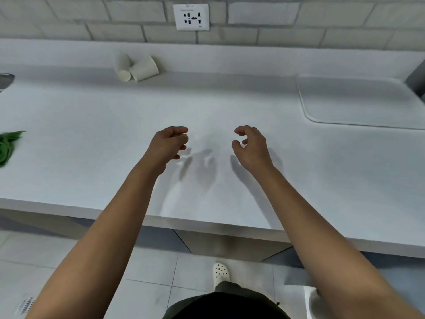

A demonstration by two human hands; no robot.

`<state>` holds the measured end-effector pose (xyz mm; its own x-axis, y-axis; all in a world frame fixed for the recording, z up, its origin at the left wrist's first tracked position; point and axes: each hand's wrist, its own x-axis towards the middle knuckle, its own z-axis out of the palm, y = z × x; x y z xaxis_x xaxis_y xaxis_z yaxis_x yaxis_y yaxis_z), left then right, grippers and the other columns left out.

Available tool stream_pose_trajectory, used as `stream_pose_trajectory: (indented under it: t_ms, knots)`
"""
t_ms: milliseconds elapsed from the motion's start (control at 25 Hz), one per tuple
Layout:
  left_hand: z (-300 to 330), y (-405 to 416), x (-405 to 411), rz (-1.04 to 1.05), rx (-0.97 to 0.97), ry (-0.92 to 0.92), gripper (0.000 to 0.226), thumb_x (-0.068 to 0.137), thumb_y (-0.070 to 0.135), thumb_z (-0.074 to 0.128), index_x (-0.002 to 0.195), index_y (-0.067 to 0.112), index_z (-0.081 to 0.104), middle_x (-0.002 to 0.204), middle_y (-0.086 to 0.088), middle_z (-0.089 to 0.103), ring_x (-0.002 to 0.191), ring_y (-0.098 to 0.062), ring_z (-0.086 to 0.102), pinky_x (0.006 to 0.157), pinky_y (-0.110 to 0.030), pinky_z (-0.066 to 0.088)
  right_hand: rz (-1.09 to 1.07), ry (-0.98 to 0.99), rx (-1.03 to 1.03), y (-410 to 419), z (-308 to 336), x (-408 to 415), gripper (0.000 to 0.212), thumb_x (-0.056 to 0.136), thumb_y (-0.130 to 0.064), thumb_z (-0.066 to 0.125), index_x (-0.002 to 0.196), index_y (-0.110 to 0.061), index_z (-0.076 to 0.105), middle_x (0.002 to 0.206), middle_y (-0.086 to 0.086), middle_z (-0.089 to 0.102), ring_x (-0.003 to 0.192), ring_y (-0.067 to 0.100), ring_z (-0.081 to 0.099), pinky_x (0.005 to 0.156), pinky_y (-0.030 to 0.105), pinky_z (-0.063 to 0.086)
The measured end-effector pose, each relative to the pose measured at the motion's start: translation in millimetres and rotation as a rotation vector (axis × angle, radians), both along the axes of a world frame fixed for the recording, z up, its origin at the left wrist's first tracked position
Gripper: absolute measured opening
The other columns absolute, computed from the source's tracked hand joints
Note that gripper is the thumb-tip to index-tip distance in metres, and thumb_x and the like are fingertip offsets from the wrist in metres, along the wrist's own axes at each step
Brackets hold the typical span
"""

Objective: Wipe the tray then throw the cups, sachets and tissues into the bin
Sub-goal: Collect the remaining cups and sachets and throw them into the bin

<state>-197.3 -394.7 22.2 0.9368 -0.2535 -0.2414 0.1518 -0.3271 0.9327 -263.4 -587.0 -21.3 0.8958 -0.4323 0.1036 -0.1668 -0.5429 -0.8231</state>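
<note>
We hold both arms out over the white bench [92, 116], in the middle of the frame. Our left hand [169, 143] hovers with its fingers loosely curled, the grip half open and holding nothing. Our right hand [250, 146] hangs just beside it, apart from it, fingers bent in a slack claw, its grip also empty. Shadows of both hands fall on the bench between them. In the upper left, 2 white paper cups [138, 67] lie tipped on their sides, touching each other, against the back edge of the bench. The white tray [358, 102] lies flat at the right of the frame. A green cloth [8, 146] lies crumpled at the left edge. At the lower right, a white bin [310, 302] stands on the floor, partly hidden by our right arm.
</note>
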Motion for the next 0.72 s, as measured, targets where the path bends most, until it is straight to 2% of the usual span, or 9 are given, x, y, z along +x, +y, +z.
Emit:
stream_pose_trajectory:
  t_ms: [240, 440, 560, 720]
  knots:
    - [-1, -16, 60, 0.056, -0.003, 0.006, 0.027, 0.09, 0.016, 0.052, 0.115, 0.023, 0.058, 0.091, 0.01, 0.059, 0.087, -0.012, 0.06, 0.068, -0.023, 0.046, 0.099, 0.039, -0.047, -12, -4, 69, 0.028, 0.087, -0.014, 0.054, 0.115, -0.016, 0.056, 0.117, 0.001, 0.053, 0.084, 0.013, 0.049, 0.074, 0.023, 0.037]
    - [-14, -5, 106, 0.118, 0.015, 0.045, 0.028, 0.089, 0.019, 0.057, 0.117, 0.023, 0.058, 0.091, 0.012, 0.06, 0.083, -0.009, 0.059, 0.064, -0.022, 0.044, 0.207, 0.021, -0.116, -4, -8, 115, 0.031, 0.086, -0.01, 0.055, 0.117, -0.014, 0.056, 0.12, 0.003, 0.053, 0.096, 0.016, 0.05, 0.079, 0.025, 0.041]
    - [-17, 10, 135, 0.172, 0.0, 0.066, 0.029, 0.088, 0.021, 0.059, 0.117, 0.023, 0.058, 0.094, 0.01, 0.061, 0.087, -0.013, 0.059, 0.064, -0.022, 0.044, 0.249, 0.032, -0.175, 8, -5, 144, 0.033, 0.085, -0.009, 0.053, 0.118, -0.014, 0.056, 0.122, 0.003, 0.052, 0.11, 0.023, 0.05, 0.087, 0.034, 0.046]
    - [-20, 38, 186, 0.222, -0.009, 0.078, 0.031, 0.087, 0.022, 0.06, 0.119, 0.022, 0.057, 0.101, 0.005, 0.061, 0.089, -0.014, 0.057, 0.064, -0.022, 0.044, 0.291, 0.053, -0.323, 33, 1, 195, 0.035, 0.086, -0.009, 0.05, 0.121, -0.014, 0.054, 0.126, 0.002, 0.051, 0.116, 0.025, 0.045, 0.085, 0.037, 0.047]
